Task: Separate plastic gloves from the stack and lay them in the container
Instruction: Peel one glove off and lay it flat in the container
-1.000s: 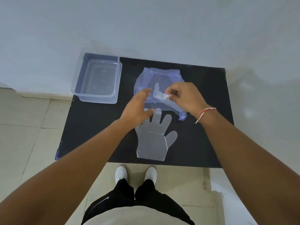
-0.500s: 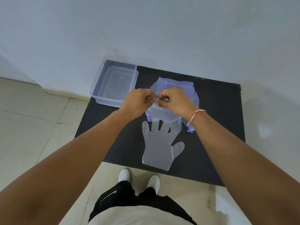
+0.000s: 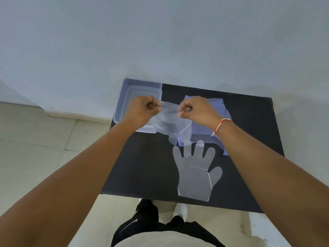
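A clear plastic glove (image 3: 170, 124) hangs in the air between my two hands, stretched at its top edge. My left hand (image 3: 142, 109) pinches its left corner and my right hand (image 3: 196, 109) pinches its right corner. Behind and below my right hand lies the bluish glove stack in its bag (image 3: 210, 129) on the black table. A second clear glove (image 3: 195, 173) lies flat on the table, fingers pointing away from me. The clear plastic container (image 3: 124, 97) stands at the table's far left corner, partly hidden by my left hand.
The black table (image 3: 249, 132) stands against a pale wall. Tiled floor lies to the left. My white shoes (image 3: 180, 210) and dark trousers show below the table's near edge.
My hands have drawn apart and moved up, spreading the held glove open between them. The camera view has shifted so the table sits further right.
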